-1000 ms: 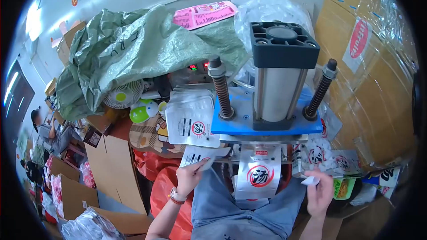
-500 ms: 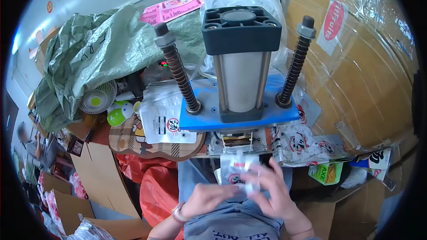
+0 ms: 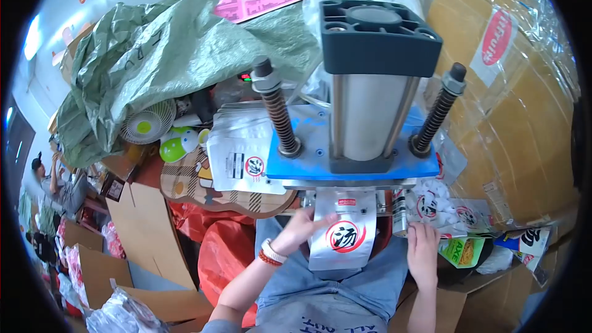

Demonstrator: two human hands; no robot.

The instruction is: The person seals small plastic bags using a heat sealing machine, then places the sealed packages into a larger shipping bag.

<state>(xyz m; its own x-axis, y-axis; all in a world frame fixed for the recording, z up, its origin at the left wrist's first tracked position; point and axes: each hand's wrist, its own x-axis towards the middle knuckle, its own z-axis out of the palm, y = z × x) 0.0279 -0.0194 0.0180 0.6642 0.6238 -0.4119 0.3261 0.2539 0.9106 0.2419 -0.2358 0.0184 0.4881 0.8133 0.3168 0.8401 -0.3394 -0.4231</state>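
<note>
A silver foil pouch [image 3: 343, 250] with a red ring and a large black character hangs from under the blue-plated press [image 3: 345, 172], its upper end beneath the plate. My left hand [image 3: 297, 231] grips the pouch's left edge, with a finger lying over its front. My right hand [image 3: 423, 248] is off the pouch, its fingers curled together at the table edge, beside a pile of printed white and silver packets [image 3: 425, 202]. What those fingers hold, if anything, is hidden.
A stack of flat pouches [image 3: 237, 163] lies on a wooden board [image 3: 185, 188] left of the press. Two spring-wound posts flank the press cylinder [image 3: 364, 120]. A large cardboard box [image 3: 505, 129] stands right. A red bag [image 3: 225, 259] lies at left; a person [image 3: 58, 179] is far behind.
The pouch has gone from my lap, between both hands, up under the press plate. My right hand has left it and moved right. The view has shifted slightly.
</note>
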